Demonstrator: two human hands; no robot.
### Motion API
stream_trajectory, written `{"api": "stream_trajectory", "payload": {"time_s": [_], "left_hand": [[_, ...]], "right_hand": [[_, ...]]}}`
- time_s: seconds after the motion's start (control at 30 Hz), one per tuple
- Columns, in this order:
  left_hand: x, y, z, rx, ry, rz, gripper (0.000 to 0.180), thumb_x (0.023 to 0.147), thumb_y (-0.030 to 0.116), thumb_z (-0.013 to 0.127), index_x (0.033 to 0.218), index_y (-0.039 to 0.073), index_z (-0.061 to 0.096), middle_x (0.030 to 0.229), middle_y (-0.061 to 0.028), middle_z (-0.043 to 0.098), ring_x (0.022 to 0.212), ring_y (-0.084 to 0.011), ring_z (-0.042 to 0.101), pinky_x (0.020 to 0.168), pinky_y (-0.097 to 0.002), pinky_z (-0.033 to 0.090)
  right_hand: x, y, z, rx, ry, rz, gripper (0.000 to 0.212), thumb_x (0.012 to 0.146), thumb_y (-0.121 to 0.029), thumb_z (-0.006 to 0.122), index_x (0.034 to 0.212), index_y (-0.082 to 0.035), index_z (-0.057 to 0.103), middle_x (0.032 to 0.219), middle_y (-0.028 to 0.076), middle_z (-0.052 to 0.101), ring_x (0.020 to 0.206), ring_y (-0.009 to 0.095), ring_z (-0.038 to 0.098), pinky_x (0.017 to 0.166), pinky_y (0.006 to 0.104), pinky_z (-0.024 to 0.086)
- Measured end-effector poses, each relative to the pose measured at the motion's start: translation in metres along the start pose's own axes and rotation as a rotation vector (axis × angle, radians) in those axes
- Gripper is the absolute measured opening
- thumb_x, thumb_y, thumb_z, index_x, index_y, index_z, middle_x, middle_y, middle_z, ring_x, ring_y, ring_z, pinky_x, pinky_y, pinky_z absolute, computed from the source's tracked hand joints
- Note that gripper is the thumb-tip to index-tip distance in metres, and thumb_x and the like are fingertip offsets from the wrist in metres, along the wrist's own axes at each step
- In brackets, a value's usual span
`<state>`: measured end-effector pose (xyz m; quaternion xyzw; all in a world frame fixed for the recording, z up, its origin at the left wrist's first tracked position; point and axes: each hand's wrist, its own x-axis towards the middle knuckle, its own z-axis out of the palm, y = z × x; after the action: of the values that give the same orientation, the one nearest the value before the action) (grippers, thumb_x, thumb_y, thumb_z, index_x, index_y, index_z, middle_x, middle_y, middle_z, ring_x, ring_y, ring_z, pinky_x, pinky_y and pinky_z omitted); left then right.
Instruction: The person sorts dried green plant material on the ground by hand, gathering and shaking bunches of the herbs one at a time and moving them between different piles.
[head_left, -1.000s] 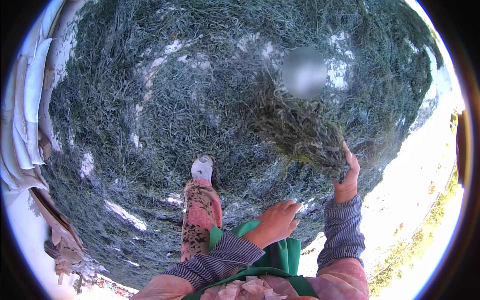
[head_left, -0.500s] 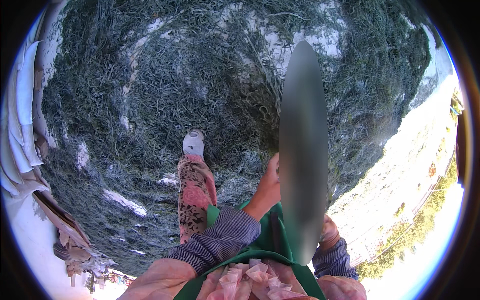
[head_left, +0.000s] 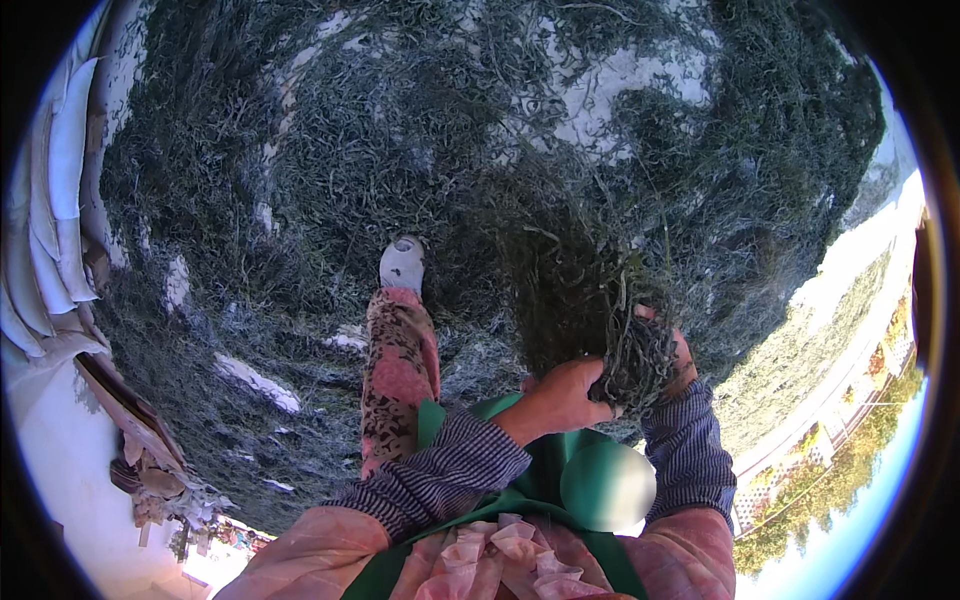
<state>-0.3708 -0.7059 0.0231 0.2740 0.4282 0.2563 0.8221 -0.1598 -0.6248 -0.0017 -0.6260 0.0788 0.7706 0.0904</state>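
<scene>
In front of my body I hold a bunch of dark green stringy strands that look like seaweed. My left hand is closed on the near left side of the bunch, thumb pointing right. My right hand wraps round its right side, with fingertips showing near the top and the rest hidden behind strands. From the bunch, loose strands hang away to the far left, toward the layer of the same strands spread over the ground.
Pale ground shows through gaps in the layer. My left foot, in a light shoe, stands among the strands. White folded sheets line the left edge. A fence and greenery lie at the right. A blurred round patch covers part of my green apron.
The large blurred oval that covered the middle right has shrunk to a small patch on the apron. The bunch and my right hand now show; my left hand sits lower and slightly right.
</scene>
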Motion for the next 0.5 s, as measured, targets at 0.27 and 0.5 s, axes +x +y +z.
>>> {"api": "stream_trajectory", "payload": {"time_s": [0.27, 0.5], "left_hand": [[-0.009, 0.015, -0.012, -0.074, 0.136, -0.016, 0.023, 0.075, 0.009, 0.072, 0.09, 0.003, 0.056, 0.087, -0.0049, 0.059, 0.081, -0.0131, 0.056, 0.073, -0.03, 0.047], [0.001, 0.005, -0.007, -0.016, 0.465, 0.008, 0.058, 0.081, 0.009, 0.066, 0.13, 0.003, 0.036, 0.12, -0.0182, 0.051, 0.117, -0.0245, 0.05, 0.096, -0.0368, 0.04]], "right_hand": [[-0.025, -0.053, -0.143, 0.093, 0.334, -0.686, 0.036, 0.095, -0.021, 0.038, 0.117, 0.0, 0.056, 0.111, 0.013, 0.063, 0.096, 0.028, 0.063, 0.086, 0.041, 0.052], [-0.042, -0.095, -0.053, -0.369, 0.31, -0.477, 0.029, 0.089, -0.009, 0.051, 0.118, -0.004, 0.052, 0.103, 0.007, 0.064, 0.088, 0.018, 0.064, 0.076, 0.032, 0.054]]}}
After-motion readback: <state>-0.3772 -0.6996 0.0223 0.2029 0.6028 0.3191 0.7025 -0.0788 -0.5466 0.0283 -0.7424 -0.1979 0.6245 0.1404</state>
